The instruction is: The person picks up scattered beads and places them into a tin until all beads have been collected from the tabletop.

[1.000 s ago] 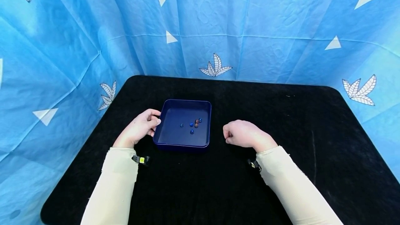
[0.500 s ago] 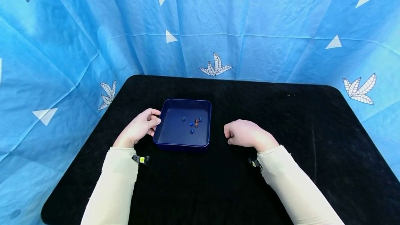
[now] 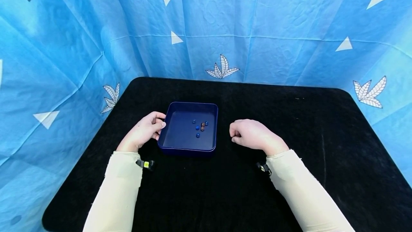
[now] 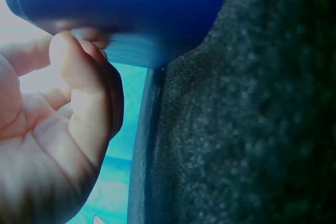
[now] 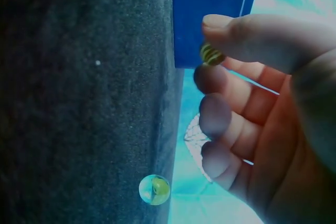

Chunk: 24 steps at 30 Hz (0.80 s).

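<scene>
A square dark blue box [image 3: 188, 139] sits on the black table, left of centre. Inside lie several small marbles: blue ones, such as this blue marble [image 3: 197, 135], and two brown marbles [image 3: 202, 129]. My left hand [image 3: 146, 130] rests its thumb and fingertips against the box's left outer wall; the left wrist view has them touching this wall [image 4: 136, 19]. To the right of the box, my right hand [image 3: 252, 134] pinches a yellow-and-dark striped marble [image 5: 211, 54] between thumb and index finger. A clear marble with a yellow core [image 5: 155, 190] shows apart from the fingers; the head view hides it.
The black table [image 3: 289, 124] has rounded corners. A blue curtain [image 3: 273, 17] with white triangles and leaf prints hangs behind it and along the left. A black wrist strap [image 3: 146, 164] is on the left wrist.
One blue marble in the box has rolled away from me and to the right, nearer the others. My right hand has risen slightly in the view; the left hand and box stay put.
</scene>
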### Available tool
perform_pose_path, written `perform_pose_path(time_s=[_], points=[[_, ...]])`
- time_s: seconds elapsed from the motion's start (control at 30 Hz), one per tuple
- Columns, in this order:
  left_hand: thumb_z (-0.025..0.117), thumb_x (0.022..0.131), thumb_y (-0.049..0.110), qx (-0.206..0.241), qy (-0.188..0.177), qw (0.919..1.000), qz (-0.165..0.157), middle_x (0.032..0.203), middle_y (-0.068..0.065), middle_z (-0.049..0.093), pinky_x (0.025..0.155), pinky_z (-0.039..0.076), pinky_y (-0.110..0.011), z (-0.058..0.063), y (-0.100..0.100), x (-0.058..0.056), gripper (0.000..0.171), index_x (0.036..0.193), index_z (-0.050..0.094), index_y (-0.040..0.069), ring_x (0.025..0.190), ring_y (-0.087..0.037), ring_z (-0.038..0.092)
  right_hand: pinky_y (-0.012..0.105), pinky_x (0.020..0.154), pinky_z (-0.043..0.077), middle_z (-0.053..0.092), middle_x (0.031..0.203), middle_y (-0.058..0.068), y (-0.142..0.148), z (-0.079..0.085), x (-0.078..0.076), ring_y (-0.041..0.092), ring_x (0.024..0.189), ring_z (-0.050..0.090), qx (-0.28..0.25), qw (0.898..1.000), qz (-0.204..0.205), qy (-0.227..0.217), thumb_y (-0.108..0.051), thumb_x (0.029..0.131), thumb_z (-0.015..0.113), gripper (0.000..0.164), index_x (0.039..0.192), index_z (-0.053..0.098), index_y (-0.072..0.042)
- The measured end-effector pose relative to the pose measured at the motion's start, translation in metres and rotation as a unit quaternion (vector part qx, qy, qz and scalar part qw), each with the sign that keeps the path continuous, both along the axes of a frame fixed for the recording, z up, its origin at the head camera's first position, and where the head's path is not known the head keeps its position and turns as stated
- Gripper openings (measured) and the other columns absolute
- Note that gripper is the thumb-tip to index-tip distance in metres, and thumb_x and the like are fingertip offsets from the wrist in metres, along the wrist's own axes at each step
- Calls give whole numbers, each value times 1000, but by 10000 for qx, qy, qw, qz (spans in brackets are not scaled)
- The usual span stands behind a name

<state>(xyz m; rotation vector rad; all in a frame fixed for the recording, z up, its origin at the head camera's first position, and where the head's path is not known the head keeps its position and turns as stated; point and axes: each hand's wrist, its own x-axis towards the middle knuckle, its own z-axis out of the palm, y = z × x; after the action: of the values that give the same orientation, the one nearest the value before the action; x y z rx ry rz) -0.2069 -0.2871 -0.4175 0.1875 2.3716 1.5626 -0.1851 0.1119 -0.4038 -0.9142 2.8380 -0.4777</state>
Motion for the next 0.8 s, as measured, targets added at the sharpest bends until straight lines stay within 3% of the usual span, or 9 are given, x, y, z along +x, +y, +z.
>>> perform_pose_path(time_s=[0.23,0.43,0.8], points=[[52,106,11,37,-21,10000,-21,108,-25,54,61,54,-33,-2,-2,0,41,142,40,-4,81,-33,58,31,69,47,57,87,-11,-1,2,0,8,69,51,-225,9989,86,396,-16,90,73,14,86,64,-25],[51,106,13,7,-13,10000,-24,108,-25,53,63,54,-34,-1,-1,1,42,143,40,-3,80,-32,58,31,67,46,56,84,-10,-2,6,-2,8,67,49,-311,9974,110,633,-15,90,74,19,85,61,-28],[53,105,11,-27,44,10000,15,105,-27,53,61,54,-32,-3,0,-1,39,139,43,-5,77,-27,58,31,70,49,58,89,-10,-20,20,-10,9,72,52,-353,9966,265,695,-10,91,69,16,87,64,-25]])
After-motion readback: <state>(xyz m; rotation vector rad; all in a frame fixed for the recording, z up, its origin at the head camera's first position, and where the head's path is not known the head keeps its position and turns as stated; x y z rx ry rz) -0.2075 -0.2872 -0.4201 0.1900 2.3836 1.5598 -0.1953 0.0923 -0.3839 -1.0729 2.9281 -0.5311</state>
